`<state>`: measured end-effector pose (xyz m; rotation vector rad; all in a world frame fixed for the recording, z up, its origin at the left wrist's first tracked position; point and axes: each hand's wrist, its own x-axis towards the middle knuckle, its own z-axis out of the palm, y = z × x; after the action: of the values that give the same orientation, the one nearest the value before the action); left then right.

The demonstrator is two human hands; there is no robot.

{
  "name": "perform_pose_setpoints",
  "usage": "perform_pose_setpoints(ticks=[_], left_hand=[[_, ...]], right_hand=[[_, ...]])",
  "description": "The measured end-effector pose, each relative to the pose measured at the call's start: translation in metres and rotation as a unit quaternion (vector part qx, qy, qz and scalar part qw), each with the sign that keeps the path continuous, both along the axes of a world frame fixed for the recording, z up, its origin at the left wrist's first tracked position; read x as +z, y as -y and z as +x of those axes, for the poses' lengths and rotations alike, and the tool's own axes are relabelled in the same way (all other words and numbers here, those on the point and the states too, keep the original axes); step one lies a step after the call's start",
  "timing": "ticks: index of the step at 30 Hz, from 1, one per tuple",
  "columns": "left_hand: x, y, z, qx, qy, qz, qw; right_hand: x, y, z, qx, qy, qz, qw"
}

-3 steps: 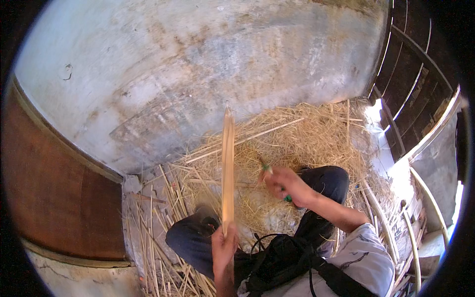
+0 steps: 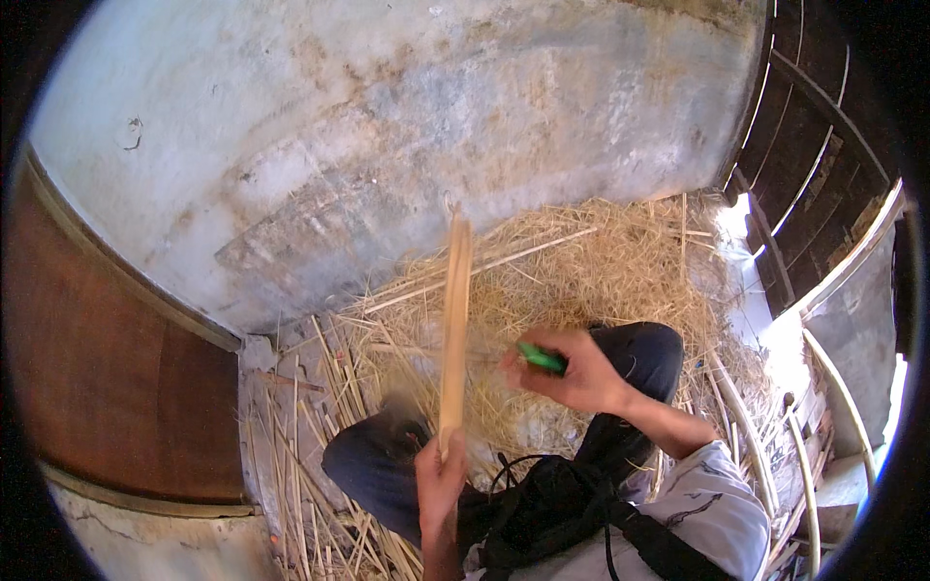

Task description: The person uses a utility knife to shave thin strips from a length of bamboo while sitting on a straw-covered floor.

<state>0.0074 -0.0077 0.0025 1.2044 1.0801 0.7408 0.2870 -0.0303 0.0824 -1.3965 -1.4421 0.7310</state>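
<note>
My left hand is closed round the lower end of a long, flat bamboo piece. It stands nearly upright in front of me, with lengthwise lines that look like strips lying together. My right hand, closed and blurred by motion, grips a green-handled tool to the right of the bamboo, apart from it. The tool's working end is too smeared to make out.
Thin shavings cover the floor ahead, up to a stained wall. Several narrow strips lie at the left, beside a brown panel. Long poles lean at the right. My bent knees flank the work.
The bamboo's upper end has shifted slightly right. My right hand has turned, so the green handle now shows across its top. My left hand keeps its hold.
</note>
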Motion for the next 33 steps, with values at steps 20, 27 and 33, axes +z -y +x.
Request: perform_pose_setpoints(ticks=[20,27,33], left_hand=[[0.003,0.007,0.004,-0.089,-0.128,0.151,0.976],[0.003,0.004,-0.017,-0.184,0.036,-0.129,0.974],[0.009,0.009,-0.003,-0.127,0.009,-0.089,0.988]], right_hand=[[-0.01,-0.066,0.091,-0.141,-0.023,0.078,0.987],[0.0,-0.048,0.106,-0.039,-0.277,0.009,0.96],[0.007,-0.047,0.086,-0.19,0.019,0.142,0.971]])
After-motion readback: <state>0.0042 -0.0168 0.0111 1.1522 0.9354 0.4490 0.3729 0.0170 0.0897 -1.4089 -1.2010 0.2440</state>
